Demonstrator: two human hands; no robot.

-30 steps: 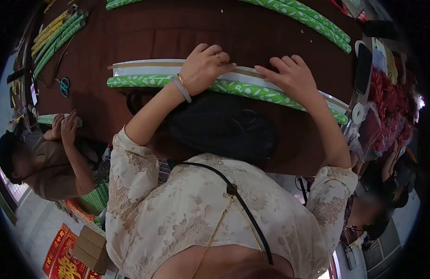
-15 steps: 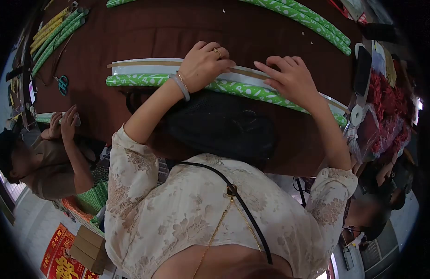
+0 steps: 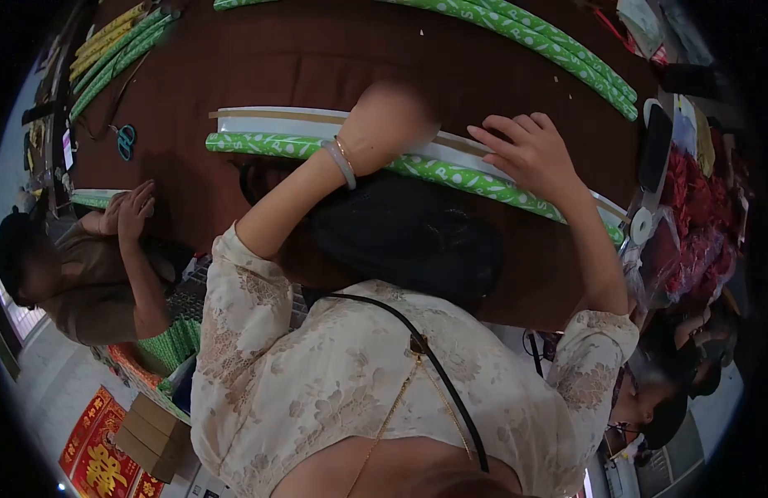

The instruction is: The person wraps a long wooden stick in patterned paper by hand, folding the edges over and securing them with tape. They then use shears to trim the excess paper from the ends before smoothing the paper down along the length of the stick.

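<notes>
The green tube (image 3: 450, 173) is lying along the near edge of the table (image 3: 317, 58), touching the white strip (image 3: 276, 122) just behind it. The left hand (image 3: 392, 116), which was pressing bent fingers on the strip half a second ago, is now moving fast enough to blur, so I cannot tell whether it is open or closed. It seems to be sliding over the strip rather than leaving it. The right hand (image 3: 529, 153) is staying open, fingers spread over strip and tube, gripping nothing and probably pinning them. A black bag (image 3: 400, 232) is sitting just below, and a co-worker's hands (image 3: 131, 207) are working at the left, near scissors (image 3: 126, 137).
</notes>
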